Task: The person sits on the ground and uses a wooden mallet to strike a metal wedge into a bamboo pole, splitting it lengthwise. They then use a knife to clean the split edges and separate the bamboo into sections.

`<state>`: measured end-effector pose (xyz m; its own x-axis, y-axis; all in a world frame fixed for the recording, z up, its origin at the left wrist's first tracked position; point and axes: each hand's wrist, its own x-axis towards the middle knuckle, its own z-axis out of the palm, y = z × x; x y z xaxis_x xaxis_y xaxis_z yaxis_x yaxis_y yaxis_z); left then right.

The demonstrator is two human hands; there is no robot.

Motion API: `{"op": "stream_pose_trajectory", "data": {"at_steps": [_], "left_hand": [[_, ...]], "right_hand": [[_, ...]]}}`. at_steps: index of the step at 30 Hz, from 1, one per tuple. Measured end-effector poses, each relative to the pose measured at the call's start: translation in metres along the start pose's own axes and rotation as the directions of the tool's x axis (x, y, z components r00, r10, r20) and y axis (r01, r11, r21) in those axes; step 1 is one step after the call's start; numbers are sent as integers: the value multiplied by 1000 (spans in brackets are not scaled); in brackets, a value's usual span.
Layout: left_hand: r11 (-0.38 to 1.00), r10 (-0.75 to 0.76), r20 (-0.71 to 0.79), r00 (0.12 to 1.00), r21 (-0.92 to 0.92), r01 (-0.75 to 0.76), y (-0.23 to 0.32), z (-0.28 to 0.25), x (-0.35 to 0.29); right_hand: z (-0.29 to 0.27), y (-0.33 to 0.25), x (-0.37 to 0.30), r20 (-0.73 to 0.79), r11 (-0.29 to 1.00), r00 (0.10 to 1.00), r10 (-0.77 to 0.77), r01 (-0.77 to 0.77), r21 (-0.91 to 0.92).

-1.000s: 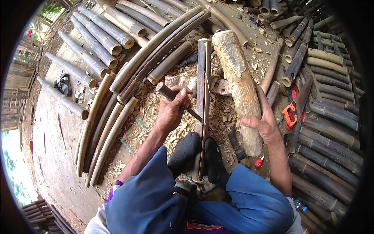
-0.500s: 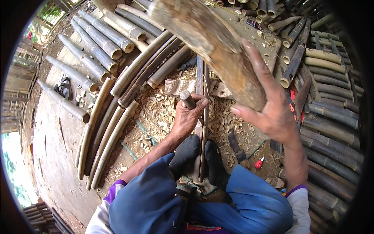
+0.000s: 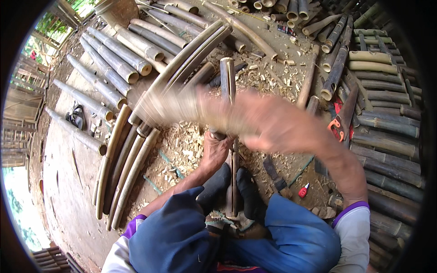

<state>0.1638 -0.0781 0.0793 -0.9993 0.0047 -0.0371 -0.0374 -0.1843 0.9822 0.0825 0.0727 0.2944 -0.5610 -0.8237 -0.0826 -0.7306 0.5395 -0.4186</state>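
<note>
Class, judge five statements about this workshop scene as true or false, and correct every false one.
1. The right hand holds a wooden club, blurred here. True.
2. The left hand lies flat on a knee. False: it grips a tool, mostly hidden, beside the bamboo piece between the feet.
3. The person wears white boots. False: dark socks.
4. A saw with an orange handle lies on the right. True.
5. The small bottle is blue. False: it is red.

The floor [image 3: 66, 195] bears bamboo poles [image 3: 83, 99], wood chips [image 3: 187, 144], a red bottle [image 3: 303, 191].
</note>
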Motion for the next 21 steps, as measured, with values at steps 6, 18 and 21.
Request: {"op": "stream_pose_trajectory", "data": {"at_steps": [6,18,21], "left_hand": [[991,-67,41,997,-117,71,-28,-10,-8],[908,188,535,824,226,-353,-8,-13,-50],[777,187,838,512,193,-599,-1,-15,-42]], "right_hand": [[-14,-15,-6,247,983,952,182,-170,-69],[19,21,-14,154,980,982,-110,82,183],[-1,24,1,109,979,990,-88,65,195]]}}
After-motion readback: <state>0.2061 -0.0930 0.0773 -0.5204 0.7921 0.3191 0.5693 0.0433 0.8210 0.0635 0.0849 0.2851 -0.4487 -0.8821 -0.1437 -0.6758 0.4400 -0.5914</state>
